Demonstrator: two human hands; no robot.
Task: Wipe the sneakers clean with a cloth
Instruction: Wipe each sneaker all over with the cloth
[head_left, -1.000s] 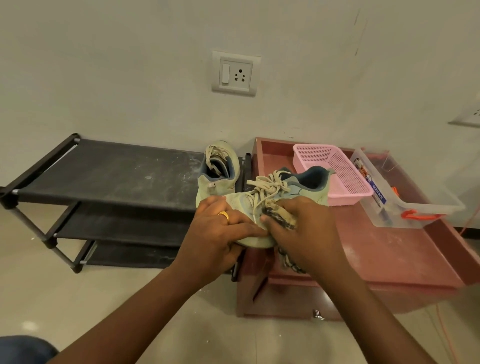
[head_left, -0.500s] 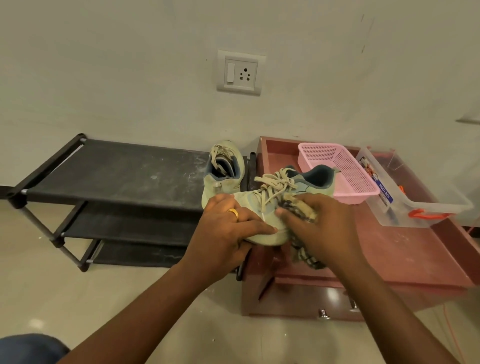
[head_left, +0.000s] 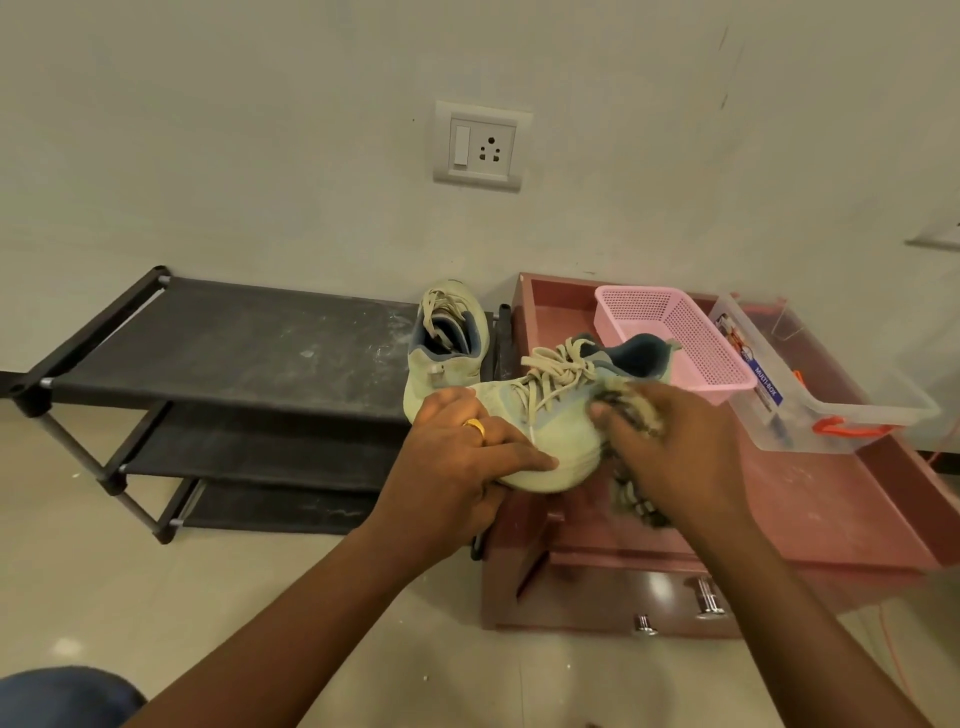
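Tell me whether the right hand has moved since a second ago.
Yes. The right hand with the cloth slid along the sneaker toward the pink basket.

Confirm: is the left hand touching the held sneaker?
Touching. The head view shows the left hand gripping the sneaker at the toe, with the thumb lying across its upper.

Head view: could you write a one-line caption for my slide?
Left hand holds a sneaker while the right hand presses a cloth against its side.
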